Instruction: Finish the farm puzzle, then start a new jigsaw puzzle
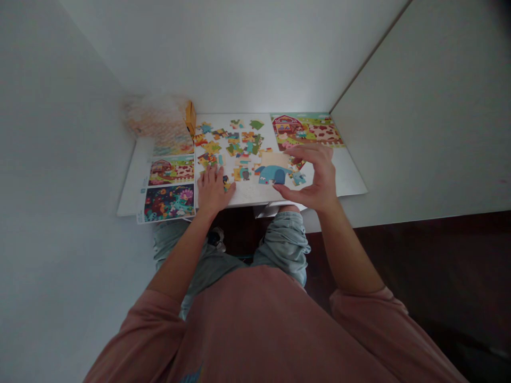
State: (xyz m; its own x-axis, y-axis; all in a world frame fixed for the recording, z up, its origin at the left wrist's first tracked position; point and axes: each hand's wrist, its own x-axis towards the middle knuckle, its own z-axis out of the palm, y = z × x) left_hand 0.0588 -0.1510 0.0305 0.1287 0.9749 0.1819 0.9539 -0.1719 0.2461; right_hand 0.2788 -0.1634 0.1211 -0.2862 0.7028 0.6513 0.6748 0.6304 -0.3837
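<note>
My right hand [321, 178] spans a joined section of jigsaw puzzle [273, 173] that shows a blue elephant on a cream ground. The thumb is at its lower edge and the fingertips are at its upper right edge. On the left, my left hand [213, 191] lies flat with its fingers spread, beside a dark puzzle piece [227, 183] near the thumb. Loose colourful puzzle pieces [241, 146] cover the white tabletop [247, 194] beyond and between the hands. A small blue piece [297, 178] lies just right of the elephant section, partly near my right palm.
A farm picture [307, 130] with a red barn lies at the back right. On the left is a printed sheet [170, 202] overhanging the front edge, with a yellow box [190, 118] and blurred clear wrapping [155, 114] behind it. Walls border the table's back.
</note>
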